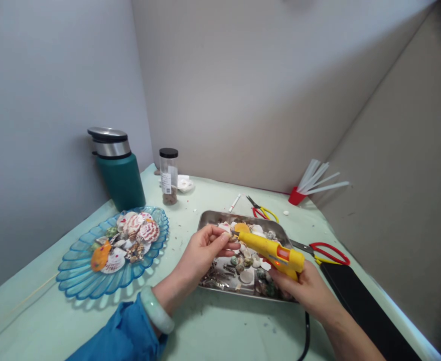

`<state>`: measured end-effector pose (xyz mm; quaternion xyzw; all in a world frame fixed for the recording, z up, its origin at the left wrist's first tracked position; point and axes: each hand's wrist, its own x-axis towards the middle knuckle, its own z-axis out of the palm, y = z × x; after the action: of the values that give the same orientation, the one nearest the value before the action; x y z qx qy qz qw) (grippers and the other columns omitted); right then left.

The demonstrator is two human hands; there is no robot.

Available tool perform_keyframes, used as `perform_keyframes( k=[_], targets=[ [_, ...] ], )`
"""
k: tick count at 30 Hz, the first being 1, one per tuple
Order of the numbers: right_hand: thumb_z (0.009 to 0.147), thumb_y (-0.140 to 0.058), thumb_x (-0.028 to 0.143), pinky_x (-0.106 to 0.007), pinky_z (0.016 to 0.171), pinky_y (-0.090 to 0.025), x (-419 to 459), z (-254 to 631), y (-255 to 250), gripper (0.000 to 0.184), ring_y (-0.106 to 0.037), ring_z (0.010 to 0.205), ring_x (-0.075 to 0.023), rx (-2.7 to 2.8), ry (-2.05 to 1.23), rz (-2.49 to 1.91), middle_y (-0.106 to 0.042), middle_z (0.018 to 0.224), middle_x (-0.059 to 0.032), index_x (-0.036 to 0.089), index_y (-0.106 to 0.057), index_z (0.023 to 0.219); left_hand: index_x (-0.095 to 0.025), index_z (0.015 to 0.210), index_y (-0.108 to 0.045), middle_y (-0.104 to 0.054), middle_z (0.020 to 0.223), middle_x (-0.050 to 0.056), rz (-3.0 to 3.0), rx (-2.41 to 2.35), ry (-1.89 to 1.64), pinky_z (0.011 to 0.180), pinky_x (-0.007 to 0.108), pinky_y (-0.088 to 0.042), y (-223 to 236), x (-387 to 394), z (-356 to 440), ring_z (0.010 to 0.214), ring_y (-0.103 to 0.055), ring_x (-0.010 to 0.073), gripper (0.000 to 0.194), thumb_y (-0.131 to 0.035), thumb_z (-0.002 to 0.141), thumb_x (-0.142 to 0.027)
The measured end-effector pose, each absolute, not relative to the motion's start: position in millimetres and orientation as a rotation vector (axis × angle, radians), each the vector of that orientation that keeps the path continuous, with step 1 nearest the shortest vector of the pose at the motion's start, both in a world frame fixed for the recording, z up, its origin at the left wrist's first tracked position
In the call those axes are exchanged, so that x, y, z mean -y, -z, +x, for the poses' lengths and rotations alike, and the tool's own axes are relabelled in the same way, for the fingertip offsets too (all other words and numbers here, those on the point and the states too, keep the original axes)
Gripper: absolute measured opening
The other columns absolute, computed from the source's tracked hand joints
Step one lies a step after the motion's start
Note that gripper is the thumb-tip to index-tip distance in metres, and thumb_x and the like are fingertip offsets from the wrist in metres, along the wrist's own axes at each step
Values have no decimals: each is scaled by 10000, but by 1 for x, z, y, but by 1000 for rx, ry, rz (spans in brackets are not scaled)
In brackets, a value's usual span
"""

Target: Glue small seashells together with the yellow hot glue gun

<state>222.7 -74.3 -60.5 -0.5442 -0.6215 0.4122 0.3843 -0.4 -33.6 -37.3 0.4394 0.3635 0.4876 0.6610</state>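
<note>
At my far left, a scalloped blue plate [71,284] carries painted and natural shells [149,230], with a lidded green flask [118,180] just behind it and a clear jar [169,173] a little to the right. My left hand [199,250] reaches over the metal tray [205,219], thumb and forefinger drawn together at the nozzle, the other fingers loosely extended; I cannot make out what, if anything, small sits in that pinch. Below lie loose seashells [247,276], heaped inside the tray. The yellow hot glue gun [261,245] slants across above them, tip toward my left fingertips, and my right hand [312,288] has its fingers wrapped closed around the grip. I read this as a moment of dabbing glue, or lining up to; the close work calls for a steady left pinch, skin kept off the hot metal, and a light, brief squeeze. Beyond the tray a red cup [296,196] holds translucent sticks [310,175], and red-and-yellow scissors [329,253] lie beside a black, flat object [363,306].
</note>
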Motion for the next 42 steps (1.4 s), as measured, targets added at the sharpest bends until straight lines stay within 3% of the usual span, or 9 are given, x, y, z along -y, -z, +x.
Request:
perform_keyframes(
  k=[13, 18, 28, 36, 42],
  targets=[
    [768, -647, 397, -213, 402, -295, 72, 227, 67, 256, -377, 419, -81, 1532, -1141, -1379, -446, 486, 43, 149, -586, 747, -114, 835, -559, -742, 771, 107, 1026, -823, -1104, 747, 300, -564, 38, 34, -1, 772, -722, 194, 267, -688, 792, -344],
    [769, -645, 416, -211, 408, -301, 71, 228, 68, 294, -369, 417, -77, 1493, -1154, -1368, -446, 485, 48, 131, -610, 834, -119, 826, -557, -742, 758, 106, 1030, -810, -1089, 740, 301, -561, 38, 34, -2, 784, -724, 209, 279, -704, 774, -350],
    [763, -658, 439, -206, 397, -292, 71, 232, 72, 309, -366, 415, -73, 1502, -1197, -1338, -445, 496, 48, 142, -583, 808, -120, 816, -578, -717, 729, 60, 984, -796, -1113, 733, 300, -564, 36, 34, -2, 786, -724, 218, 271, -738, 735, -324],
    [762, -660, 424, -213, 407, -301, 70, 232, 70, 286, -388, 418, -83, 1505, -1183, -1335, -457, 480, 38, 156, -566, 722, -118, 829, -591, -718, 739, 64, 985, -783, -1104, 743, 297, -562, 38, 32, -2, 791, -722, 212, 237, -726, 752, -297],
    [751, -667, 404, -208, 403, -312, 71, 234, 68, 274, -394, 421, -82, 1498, -1204, -1323, -474, 493, 37, 141, -602, 795, -119, 847, -596, -732, 769, 91, 990, -777, -1100, 733, 278, -553, 39, 32, -4, 797, -721, 206, 219, -700, 778, -299]
  ],
)
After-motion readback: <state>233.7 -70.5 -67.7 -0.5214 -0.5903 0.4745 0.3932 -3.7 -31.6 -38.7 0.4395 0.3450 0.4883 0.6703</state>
